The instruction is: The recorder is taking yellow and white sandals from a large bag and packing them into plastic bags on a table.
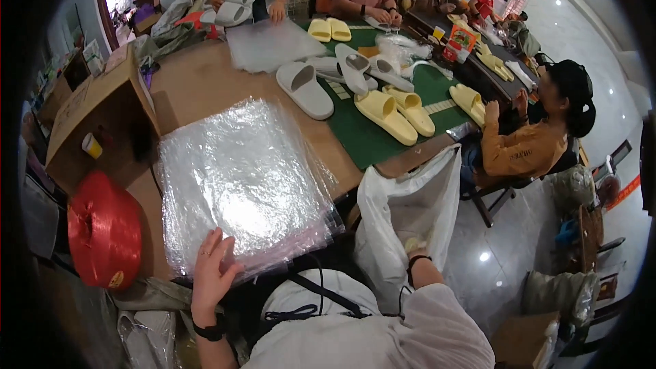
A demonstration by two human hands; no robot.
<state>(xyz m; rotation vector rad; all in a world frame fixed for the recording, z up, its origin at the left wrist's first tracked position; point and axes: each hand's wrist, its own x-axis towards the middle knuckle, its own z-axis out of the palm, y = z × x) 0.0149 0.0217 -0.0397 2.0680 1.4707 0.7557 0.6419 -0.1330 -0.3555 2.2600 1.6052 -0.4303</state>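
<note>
My left hand (216, 268) lies at the near edge of a stack of clear plastic bags (236, 171) on the brown table, its fingers stretched out and resting on the film. Down inside a white woven sack (383, 215), right of the stack, reaches my right hand (417, 253). Its fingers are mostly hidden by the sack, and a pale yellowish thing shows beside them, too unclear to name. Beyond the stack are grey slippers (305, 89) and yellow slippers (386, 116), lying partly on a green mat (348, 147).
A red roll of plastic twine (104, 232) and an open cardboard box (102, 116) stand at the left. Across the table a person in white holds grey slippers (236, 7). Another person in an orange top (523, 143) sits at the right, near yellow slippers.
</note>
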